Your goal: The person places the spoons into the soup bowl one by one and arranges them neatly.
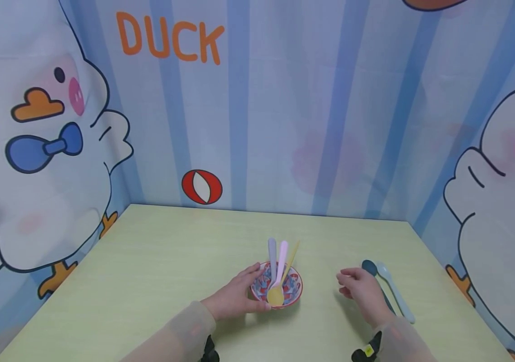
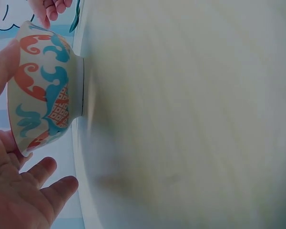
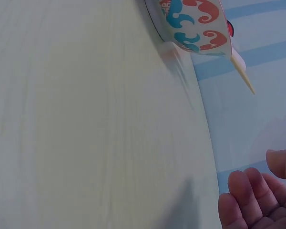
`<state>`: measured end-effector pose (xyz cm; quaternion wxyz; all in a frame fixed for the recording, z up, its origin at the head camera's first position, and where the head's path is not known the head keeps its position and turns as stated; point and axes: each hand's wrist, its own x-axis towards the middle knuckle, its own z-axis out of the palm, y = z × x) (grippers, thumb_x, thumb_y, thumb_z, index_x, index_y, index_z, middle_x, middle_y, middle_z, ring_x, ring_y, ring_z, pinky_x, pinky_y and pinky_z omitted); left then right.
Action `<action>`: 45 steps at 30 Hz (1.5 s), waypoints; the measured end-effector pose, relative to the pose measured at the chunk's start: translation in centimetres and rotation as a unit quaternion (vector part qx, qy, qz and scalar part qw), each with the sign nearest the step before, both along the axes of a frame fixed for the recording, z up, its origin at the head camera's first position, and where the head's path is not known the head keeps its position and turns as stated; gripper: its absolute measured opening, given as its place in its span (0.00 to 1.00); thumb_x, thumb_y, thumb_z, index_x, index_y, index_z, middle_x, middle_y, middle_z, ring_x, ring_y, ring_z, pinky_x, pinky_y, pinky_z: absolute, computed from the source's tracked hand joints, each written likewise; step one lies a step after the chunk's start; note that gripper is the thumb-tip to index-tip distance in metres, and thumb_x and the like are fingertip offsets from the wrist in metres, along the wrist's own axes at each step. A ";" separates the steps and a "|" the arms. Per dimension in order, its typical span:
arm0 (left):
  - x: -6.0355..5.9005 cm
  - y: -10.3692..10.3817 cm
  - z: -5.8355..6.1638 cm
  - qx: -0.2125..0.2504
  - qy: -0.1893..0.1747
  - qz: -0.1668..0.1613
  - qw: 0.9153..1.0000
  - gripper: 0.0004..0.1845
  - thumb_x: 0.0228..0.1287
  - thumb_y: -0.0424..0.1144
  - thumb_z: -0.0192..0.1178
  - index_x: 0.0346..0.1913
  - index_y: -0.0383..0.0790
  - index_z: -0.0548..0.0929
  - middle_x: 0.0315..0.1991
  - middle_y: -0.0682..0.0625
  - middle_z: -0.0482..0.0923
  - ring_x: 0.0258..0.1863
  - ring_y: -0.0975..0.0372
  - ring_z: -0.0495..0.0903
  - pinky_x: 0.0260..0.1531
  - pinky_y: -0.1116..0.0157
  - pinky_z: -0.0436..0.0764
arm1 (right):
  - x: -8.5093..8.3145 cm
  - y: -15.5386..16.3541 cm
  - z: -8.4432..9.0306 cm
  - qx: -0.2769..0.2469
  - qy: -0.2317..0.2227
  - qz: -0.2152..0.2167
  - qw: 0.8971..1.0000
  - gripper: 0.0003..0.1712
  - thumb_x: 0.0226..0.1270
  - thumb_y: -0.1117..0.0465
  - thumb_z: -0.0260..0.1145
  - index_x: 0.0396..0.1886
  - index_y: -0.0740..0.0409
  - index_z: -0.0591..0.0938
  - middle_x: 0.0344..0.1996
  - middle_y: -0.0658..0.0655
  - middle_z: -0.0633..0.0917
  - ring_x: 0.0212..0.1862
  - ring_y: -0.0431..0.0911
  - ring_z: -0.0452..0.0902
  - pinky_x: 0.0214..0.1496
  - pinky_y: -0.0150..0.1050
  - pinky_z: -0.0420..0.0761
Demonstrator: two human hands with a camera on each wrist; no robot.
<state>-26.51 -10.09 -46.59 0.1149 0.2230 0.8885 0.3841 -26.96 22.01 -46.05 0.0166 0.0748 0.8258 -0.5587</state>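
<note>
My left hand (image 1: 235, 296) holds the left rim of a small patterned bowl (image 1: 292, 289), thumb at the near side, fingers at the far side. In the left wrist view, the bowl (image 2: 44, 86) shows orange and blue swirls; it is on or barely above the table. Inside lean a greyish-purple spoon (image 1: 272, 255), a pink spoon (image 1: 282, 257) and a yellow spoon (image 1: 275, 296), handles pointing away. Right of the bowl, my right hand (image 1: 363, 291) hovers with loosely bent fingers and nothing in them. Beside it lie a dark teal spoon (image 1: 368, 267), partly hidden by that hand, and a light blue spoon (image 1: 395, 290).
The pale yellow table (image 1: 171, 251) reaches back to a blue-striped cloth backdrop (image 1: 275, 125) with cartoon ducks at both sides. Table surface extends left of the bowl and behind it.
</note>
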 end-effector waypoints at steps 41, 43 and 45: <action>0.0 0.1 0.1 -0.008 0.012 0.000 1.000 0.49 0.54 0.56 0.70 0.74 0.40 0.59 0.76 0.49 0.48 0.74 0.49 0.49 0.67 0.45 0.58 | 3.0 4.9 0.3 0.132 -0.016 -0.039 0.990 0.25 0.69 0.58 0.61 0.57 0.73 0.72 0.42 0.66 0.82 0.35 0.46 0.80 0.37 0.41 0.80; 0.0 0.1 0.1 -0.007 0.013 0.000 1.000 0.49 0.54 0.56 0.70 0.74 0.40 0.59 0.76 0.48 0.48 0.74 0.49 0.49 0.67 0.45 0.58 | 3.0 5.1 0.3 0.136 -0.019 -0.042 0.990 0.26 0.68 0.58 0.61 0.57 0.73 0.72 0.43 0.67 0.81 0.35 0.47 0.80 0.37 0.42 0.80; 0.0 0.1 0.1 -0.007 0.014 0.000 1.000 0.49 0.54 0.56 0.70 0.74 0.40 0.59 0.76 0.48 0.48 0.74 0.49 0.49 0.67 0.45 0.58 | 3.0 5.3 0.3 0.142 -0.022 -0.044 0.989 0.26 0.68 0.57 0.61 0.57 0.73 0.72 0.43 0.67 0.81 0.35 0.47 0.80 0.37 0.41 0.80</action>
